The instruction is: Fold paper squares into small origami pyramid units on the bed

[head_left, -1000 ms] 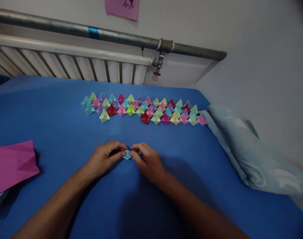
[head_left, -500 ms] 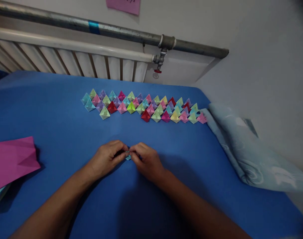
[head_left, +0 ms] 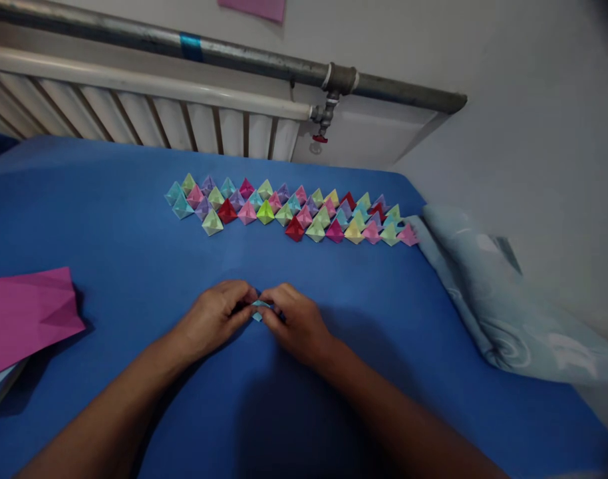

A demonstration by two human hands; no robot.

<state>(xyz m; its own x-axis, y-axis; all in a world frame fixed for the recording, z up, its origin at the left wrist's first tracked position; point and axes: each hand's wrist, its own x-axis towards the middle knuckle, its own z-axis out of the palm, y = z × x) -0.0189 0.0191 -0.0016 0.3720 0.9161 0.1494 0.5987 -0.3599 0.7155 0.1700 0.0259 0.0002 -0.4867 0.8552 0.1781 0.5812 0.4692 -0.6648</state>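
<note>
Between my two hands is a small light-blue folded paper piece [head_left: 257, 313], low over the blue surface [head_left: 149, 266]. My left hand [head_left: 225, 307] pinches its left side between thumb and fingers. On its right side, my right hand [head_left: 295, 319] grips it in the same way. The fingers cover most of the paper, so its full shape is hidden. Beyond my hands, several small folded paper boats [head_left: 265, 211] in many colours stand close together in staggered rows.
At the left edge lies a stack of magenta paper [head_left: 29, 319] with pale sheets under it. A folded grey-green cloth [head_left: 483, 306] rests on the right. Along the back wall run a white radiator [head_left: 149, 120] and a metal pipe [head_left: 264, 60] with a red-handled valve [head_left: 320, 138].
More of the light-blue paper shows between my fingers now, and it looks spread slightly wider. My hands stay in nearly the same place. The view has shifted a little.
</note>
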